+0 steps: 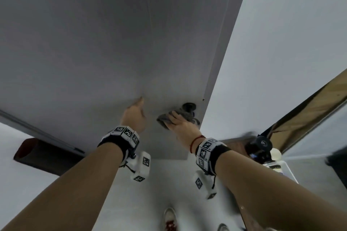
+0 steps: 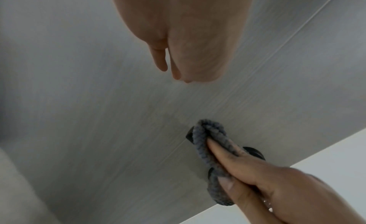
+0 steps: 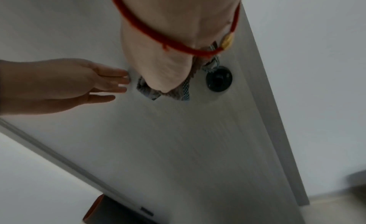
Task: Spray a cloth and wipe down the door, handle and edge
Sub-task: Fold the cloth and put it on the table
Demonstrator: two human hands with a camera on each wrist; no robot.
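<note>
The grey door (image 1: pixel 112 43) fills most of the head view, and its free edge (image 1: pixel 221 58) runs down the right side. My right hand (image 1: pixel 180 124) grips a folded grey cloth (image 1: pixel 163 120) around the black door handle (image 1: pixel 189 107). From the left wrist, its fingers (image 2: pixel 233 158) lie over the cloth (image 2: pixel 206 142) with the thumb underneath. The right wrist view shows the cloth (image 3: pixel 146 91) beside the round black rosette (image 3: pixel 218 78). My left hand (image 1: pixel 137 110) is just left of the handle, its straight fingers (image 3: pixel 117 80) touching the door face (image 3: pixel 178 141).
A white wall (image 1: pixel 281 43) lies right of the door edge. A dark round-topped object (image 1: pixel 260 148) stands on a white surface at lower right, beside a wood-framed panel (image 1: pixel 309 110). A dark brown cylinder (image 1: pixel 43 154) sits low on the left. Shoes (image 1: pixel 170 219) stand on the pale floor.
</note>
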